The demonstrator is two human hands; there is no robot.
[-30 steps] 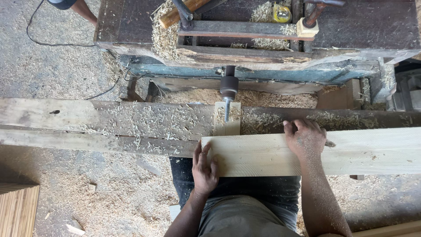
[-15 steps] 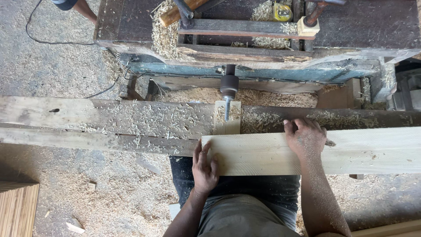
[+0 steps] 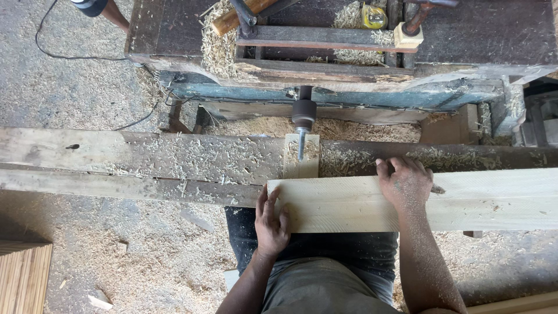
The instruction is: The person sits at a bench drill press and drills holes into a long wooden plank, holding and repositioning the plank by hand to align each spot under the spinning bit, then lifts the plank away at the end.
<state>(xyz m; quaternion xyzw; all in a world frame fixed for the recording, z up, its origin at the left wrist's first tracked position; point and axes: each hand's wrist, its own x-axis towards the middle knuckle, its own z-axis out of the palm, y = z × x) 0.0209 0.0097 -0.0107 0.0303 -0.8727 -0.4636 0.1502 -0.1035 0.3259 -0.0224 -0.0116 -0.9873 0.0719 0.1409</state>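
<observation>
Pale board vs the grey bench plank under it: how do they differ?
The pale board is clean, light, fresh-cut wood; the grey plank is dark, weathered and strewn with shavings. The board has the left hand at its end and the right hand on top; the plank is untouched. Both lie flat, running left to right.

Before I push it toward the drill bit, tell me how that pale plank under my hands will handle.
The pale plank looks thick and straight, so probably stiff, not floppy. It lies flat on the bench, so it is unlikely to roll or tip. Loose shavings under it may let it slide easily; the left hand and right hand press it down.
</observation>
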